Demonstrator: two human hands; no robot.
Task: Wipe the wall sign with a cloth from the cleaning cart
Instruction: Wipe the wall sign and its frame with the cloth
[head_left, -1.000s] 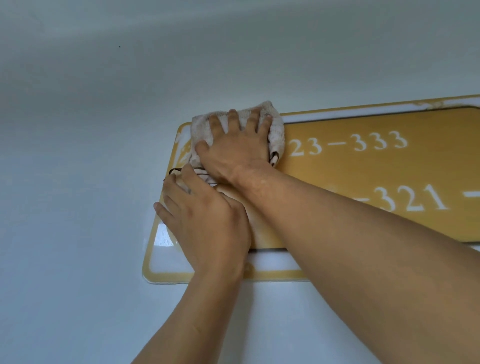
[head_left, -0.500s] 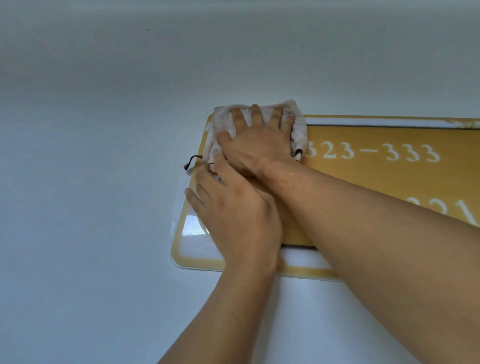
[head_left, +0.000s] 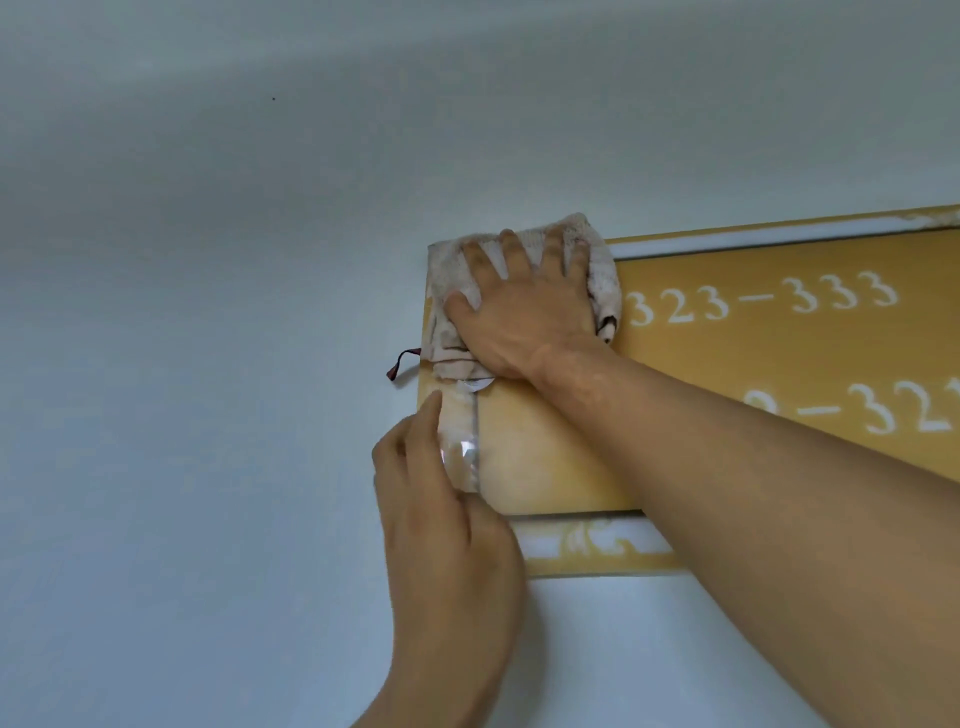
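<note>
The right hand (head_left: 524, 317) lies flat with its fingers spread and straight, pressing a white cloth (head_left: 605, 273) against the upper left corner of the wall sign (head_left: 753, 358). The cloth shows around the fingertips and on both sides of the hand; a dark red loop (head_left: 402, 364) hangs from its lower left edge, over the wall (head_left: 208, 415).

The left hand (head_left: 447, 525) is below the right hand, at the left edge of the sign. Its fingers are extended and relaxed and it grips nothing; its index finger (head_left: 431, 421) points up along the sign's clear border. Whether the fingers touch the border cannot be told.

The sign is a yellow panel with a clear rim. To the right of the right hand it reads "323-333"; part of a 2nd line, "-321", shows above the right forearm.
</note>
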